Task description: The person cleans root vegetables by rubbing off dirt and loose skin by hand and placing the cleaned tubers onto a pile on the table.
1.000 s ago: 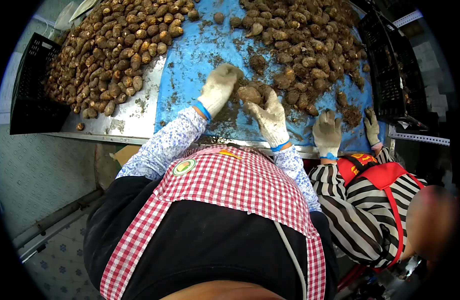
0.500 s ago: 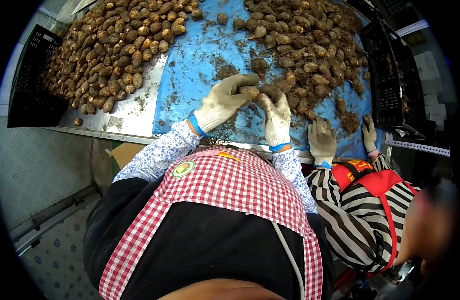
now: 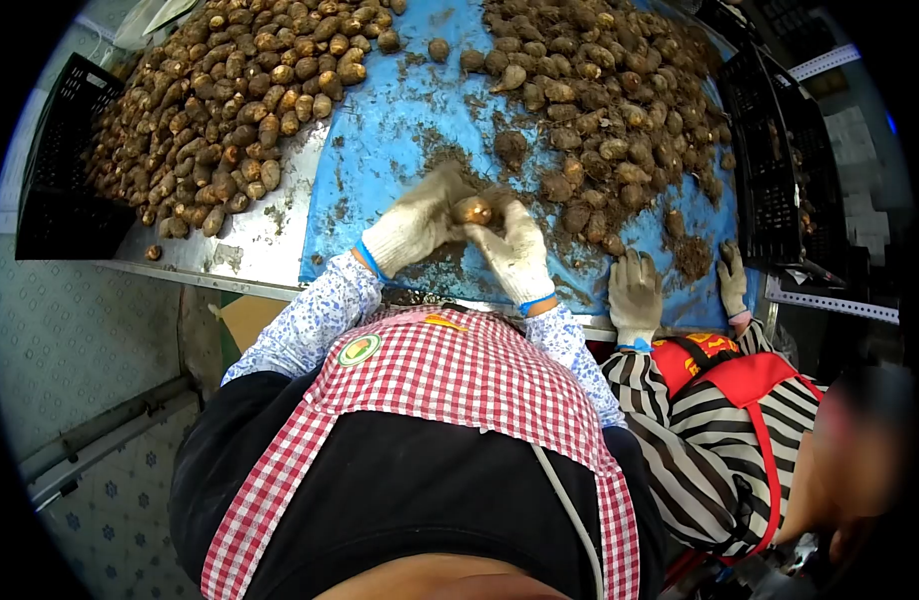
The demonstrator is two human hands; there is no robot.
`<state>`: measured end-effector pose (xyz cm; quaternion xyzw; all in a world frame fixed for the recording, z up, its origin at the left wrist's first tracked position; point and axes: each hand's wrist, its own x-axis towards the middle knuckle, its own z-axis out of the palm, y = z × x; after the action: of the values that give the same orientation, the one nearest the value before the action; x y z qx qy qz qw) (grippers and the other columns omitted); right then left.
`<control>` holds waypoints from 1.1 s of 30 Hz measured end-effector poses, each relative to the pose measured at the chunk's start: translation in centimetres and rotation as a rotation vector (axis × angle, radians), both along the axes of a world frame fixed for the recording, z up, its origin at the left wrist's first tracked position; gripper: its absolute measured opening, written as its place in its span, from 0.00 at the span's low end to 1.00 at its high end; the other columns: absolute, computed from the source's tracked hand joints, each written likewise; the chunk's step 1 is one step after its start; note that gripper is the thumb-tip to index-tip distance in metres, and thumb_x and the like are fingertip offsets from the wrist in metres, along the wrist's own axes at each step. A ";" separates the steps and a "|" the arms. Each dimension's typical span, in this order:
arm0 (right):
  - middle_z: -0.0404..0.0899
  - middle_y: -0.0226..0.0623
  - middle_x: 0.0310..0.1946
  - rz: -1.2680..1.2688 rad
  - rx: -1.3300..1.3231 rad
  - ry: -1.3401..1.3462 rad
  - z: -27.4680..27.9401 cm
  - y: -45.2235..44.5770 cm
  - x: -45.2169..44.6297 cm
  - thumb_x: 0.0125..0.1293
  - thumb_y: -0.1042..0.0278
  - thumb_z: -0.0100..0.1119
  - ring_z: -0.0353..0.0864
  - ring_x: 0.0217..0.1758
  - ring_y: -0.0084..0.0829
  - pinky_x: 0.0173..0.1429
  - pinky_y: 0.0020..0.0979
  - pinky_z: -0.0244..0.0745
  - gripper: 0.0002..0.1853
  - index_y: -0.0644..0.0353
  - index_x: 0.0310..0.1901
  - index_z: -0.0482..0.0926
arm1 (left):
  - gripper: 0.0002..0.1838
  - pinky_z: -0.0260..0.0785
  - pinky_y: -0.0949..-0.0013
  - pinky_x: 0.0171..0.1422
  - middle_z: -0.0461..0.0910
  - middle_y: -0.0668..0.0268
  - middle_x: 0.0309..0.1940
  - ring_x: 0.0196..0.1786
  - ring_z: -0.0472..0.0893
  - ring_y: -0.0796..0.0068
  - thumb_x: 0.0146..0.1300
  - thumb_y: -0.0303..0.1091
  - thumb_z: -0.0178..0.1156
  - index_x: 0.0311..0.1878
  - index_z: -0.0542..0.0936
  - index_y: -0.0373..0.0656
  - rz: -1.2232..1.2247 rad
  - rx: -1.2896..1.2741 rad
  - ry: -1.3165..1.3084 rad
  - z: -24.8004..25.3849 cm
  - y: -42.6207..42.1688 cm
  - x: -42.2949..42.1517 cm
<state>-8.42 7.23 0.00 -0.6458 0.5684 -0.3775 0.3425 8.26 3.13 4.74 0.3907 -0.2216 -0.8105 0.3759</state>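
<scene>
Between my two gloved hands is a small brown taro [image 3: 472, 211] with a pale cut spot facing me. My left hand [image 3: 418, 222], in a dirty white knit glove, grips it from the left; its fingertips are blurred. On the other side my right hand [image 3: 512, 248] has its thumb and fingers closed round the same taro. Both hands are above the soil-strewn blue sheet [image 3: 365, 150]. A lone dark taro [image 3: 511, 148] lies on the sheet just beyond them.
Cleaner taros [image 3: 210, 130] are heaped at left, soil-covered ones [image 3: 610, 100] at right. Black crates stand at the left [image 3: 65, 160] and right [image 3: 795, 170]. A co-worker's gloved hands [image 3: 636, 298] rest at the table's right front, beside a striped sleeve [image 3: 670, 450].
Both my hands have moved slightly left and nearer to me with the taro, which has turned so its cut spot shows. The co-worker's hands have hardly moved.
</scene>
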 end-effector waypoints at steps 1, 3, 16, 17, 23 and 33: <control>0.79 0.46 0.41 0.022 -0.063 0.112 0.4 -0.1 -0.5 0.63 0.58 0.67 0.82 0.43 0.43 0.47 0.37 0.80 0.20 0.62 0.49 0.76 | 0.27 0.80 0.56 0.58 0.65 0.45 0.63 0.55 0.78 0.53 0.75 0.33 0.48 0.73 0.57 0.37 -0.057 0.119 -0.015 1.5 0.4 -0.6; 0.79 0.48 0.36 0.086 -0.214 0.327 1.7 -1.1 -0.7 0.61 0.55 0.68 0.82 0.39 0.44 0.42 0.38 0.78 0.17 0.61 0.42 0.79 | 0.22 0.79 0.57 0.55 0.73 0.51 0.55 0.49 0.79 0.60 0.73 0.28 0.50 0.68 0.65 0.36 -0.141 -0.107 0.126 -1.1 1.1 1.0; 0.78 0.61 0.52 0.162 0.155 0.741 -0.9 -14.0 -4.4 0.59 0.52 0.67 0.78 0.57 0.56 0.58 0.47 0.76 0.29 0.64 0.56 0.74 | 0.23 0.82 0.55 0.47 0.73 0.45 0.51 0.40 0.79 0.61 0.74 0.39 0.46 0.63 0.66 0.30 1.085 -0.500 0.548 12.8 -15.6 20.1; 0.78 0.61 0.52 0.165 0.150 0.732 -0.9 -14.1 -4.3 0.59 0.53 0.67 0.78 0.57 0.56 0.58 0.47 0.76 0.29 0.65 0.55 0.74 | 0.25 0.82 0.56 0.44 0.73 0.43 0.51 0.39 0.80 0.61 0.74 0.39 0.45 0.65 0.64 0.30 1.251 -0.475 0.541 15.9 -15.3 19.7; 0.75 0.64 0.55 0.183 0.178 0.512 0.8 -12.8 -3.9 0.58 0.57 0.70 0.78 0.56 0.57 0.58 0.43 0.76 0.31 0.71 0.56 0.73 | 0.23 0.77 0.54 0.63 0.72 0.43 0.60 0.56 0.79 0.49 0.69 0.29 0.57 0.65 0.68 0.34 0.959 -0.035 0.131 9.8 -13.9 13.2; 0.81 0.51 0.43 -0.076 -0.427 0.231 4.8 -4.6 -2.5 0.60 0.63 0.69 0.81 0.45 0.50 0.49 0.44 0.77 0.25 0.64 0.56 0.75 | 0.23 0.76 0.72 0.37 0.82 0.61 0.48 0.39 0.81 0.76 0.75 0.48 0.49 0.59 0.75 0.39 -0.265 -0.415 -0.297 0.3 -5.4 -3.0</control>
<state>-10.94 2.63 4.80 -0.7205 0.5352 -0.4254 0.1163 5.31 -2.31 5.08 0.3875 -0.4845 -0.7237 0.3023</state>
